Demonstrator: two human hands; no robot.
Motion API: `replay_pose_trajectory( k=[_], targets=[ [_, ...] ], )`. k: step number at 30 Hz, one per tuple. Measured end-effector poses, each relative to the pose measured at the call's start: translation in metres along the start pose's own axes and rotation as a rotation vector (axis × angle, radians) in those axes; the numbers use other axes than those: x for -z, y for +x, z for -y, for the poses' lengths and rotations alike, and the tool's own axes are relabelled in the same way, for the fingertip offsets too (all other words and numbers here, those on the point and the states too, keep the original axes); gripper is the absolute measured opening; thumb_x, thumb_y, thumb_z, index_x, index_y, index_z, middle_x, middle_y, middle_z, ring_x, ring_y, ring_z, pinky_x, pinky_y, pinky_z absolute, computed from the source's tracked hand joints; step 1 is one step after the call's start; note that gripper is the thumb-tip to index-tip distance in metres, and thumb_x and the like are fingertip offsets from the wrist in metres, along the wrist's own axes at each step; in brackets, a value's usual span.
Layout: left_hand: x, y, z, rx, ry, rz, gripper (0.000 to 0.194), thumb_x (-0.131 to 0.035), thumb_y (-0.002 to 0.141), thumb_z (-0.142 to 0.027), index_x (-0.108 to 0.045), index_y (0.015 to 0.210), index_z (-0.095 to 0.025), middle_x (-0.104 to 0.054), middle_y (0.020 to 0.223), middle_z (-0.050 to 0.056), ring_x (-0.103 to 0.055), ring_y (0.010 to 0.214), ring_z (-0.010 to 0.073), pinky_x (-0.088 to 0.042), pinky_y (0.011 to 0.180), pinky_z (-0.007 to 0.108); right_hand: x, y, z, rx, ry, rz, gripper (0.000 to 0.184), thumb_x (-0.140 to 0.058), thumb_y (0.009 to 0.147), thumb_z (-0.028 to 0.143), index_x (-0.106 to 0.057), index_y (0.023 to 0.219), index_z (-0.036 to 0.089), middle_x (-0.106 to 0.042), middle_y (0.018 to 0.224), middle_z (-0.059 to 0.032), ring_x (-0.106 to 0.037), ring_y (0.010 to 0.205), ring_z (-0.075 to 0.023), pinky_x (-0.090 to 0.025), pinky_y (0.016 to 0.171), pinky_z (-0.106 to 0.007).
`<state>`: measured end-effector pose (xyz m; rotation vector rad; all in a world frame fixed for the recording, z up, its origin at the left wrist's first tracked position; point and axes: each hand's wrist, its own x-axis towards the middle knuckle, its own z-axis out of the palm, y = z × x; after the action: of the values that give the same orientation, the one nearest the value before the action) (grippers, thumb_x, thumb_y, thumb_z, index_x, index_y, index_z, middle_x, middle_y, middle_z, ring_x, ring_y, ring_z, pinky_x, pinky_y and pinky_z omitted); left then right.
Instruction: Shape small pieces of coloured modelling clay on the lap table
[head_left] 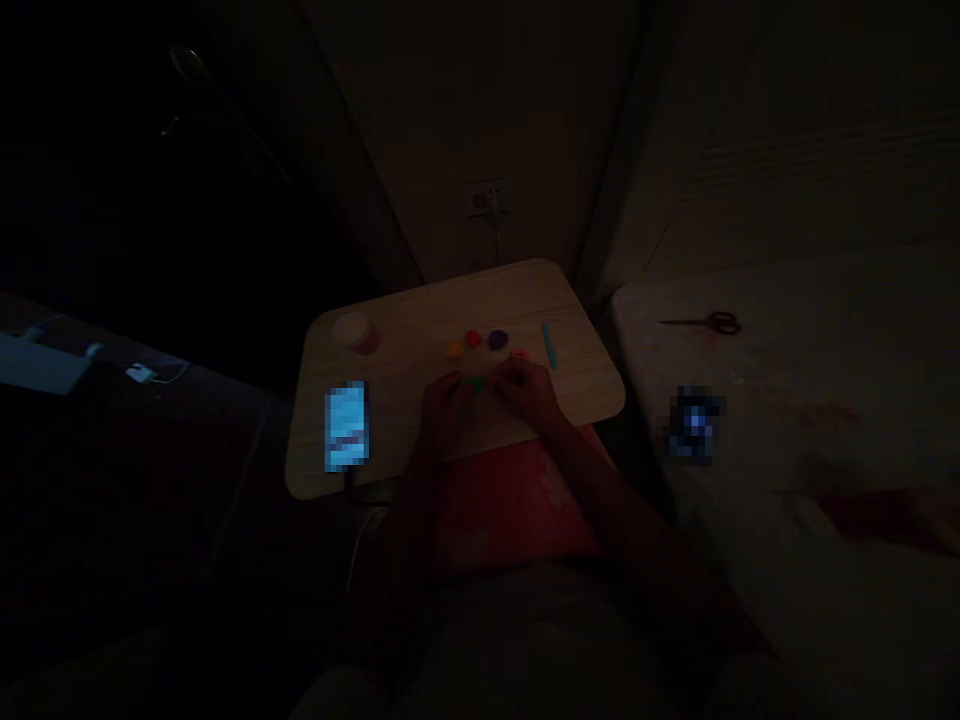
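The room is very dark. Both my hands rest on a small wooden table (420, 320). My left hand (444, 405) and my right hand (527, 388) are curled, fingertips close together round a small green lump (475, 383) between them. A pink bit (517, 356) lies just beyond my right hand. Further back sit an orange ball (453, 349), a red ball (473, 339) and a purple ball (498, 340). A light blue stick-like tool (548, 345) lies to the right of them.
A lit phone (346, 426) lies at the table's front left, a small lidded tub (355, 331) behind it. A pink cushion (510, 500) sits under the table edge. Scissors (709, 322) and another lit screen (694, 424) lie on the bed to the right. A wall socket (486, 198) is behind.
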<state>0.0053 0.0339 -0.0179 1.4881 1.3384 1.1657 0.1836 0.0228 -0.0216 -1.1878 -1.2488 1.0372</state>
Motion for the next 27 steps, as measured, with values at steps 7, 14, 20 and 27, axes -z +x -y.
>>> replay_pose_trajectory(
  k=[7,14,20,27],
  targets=[
    [-0.001,-0.001,-0.005,-0.241,0.014,0.080,0.043,-0.077,0.078,-0.039,-0.062,0.114,-0.021,-0.067,0.105,0.005,-0.064,0.093,0.0188,-0.053,0.082,0.029,0.004,0.002,-0.002,0.047,-0.001,0.049,0.027,-0.067,0.082,0.044,-0.071,0.086,0.018,-0.071,0.073,-0.0036,-0.062,0.066,-0.0158,-0.048,0.061,-0.026],
    [0.000,-0.003,-0.016,-0.343,0.193,0.149,0.021,-0.072,0.084,-0.033,-0.072,0.101,-0.020,-0.072,0.102,0.007,-0.066,0.096,0.0218,-0.053,0.090,0.037,0.005,0.002,0.003,0.090,-0.132,0.105,0.032,-0.059,0.089,0.045,-0.068,0.076,0.018,-0.064,0.064,-0.0009,-0.055,0.060,-0.0135,-0.042,0.059,-0.024],
    [0.001,-0.004,-0.016,-0.256,0.202,0.092,0.020,-0.072,0.083,-0.032,-0.075,0.097,-0.019,-0.075,0.097,0.006,-0.068,0.090,0.0211,-0.054,0.087,0.035,0.005,0.001,0.004,0.114,-0.131,0.120,0.033,-0.053,0.094,0.043,-0.068,0.079,0.018,-0.067,0.069,-0.0019,-0.058,0.065,-0.0143,-0.046,0.063,-0.025],
    [0.000,-0.006,-0.020,-0.163,0.183,0.090,0.026,-0.060,0.092,-0.036,-0.076,0.092,-0.017,-0.076,0.087,0.005,-0.067,0.079,0.0192,-0.053,0.076,0.030,0.003,-0.002,0.006,0.192,-0.121,0.166,0.042,-0.071,0.082,0.034,-0.066,0.123,0.022,-0.074,0.097,-0.0053,-0.068,0.083,-0.0179,-0.053,0.074,-0.028]
  ],
)
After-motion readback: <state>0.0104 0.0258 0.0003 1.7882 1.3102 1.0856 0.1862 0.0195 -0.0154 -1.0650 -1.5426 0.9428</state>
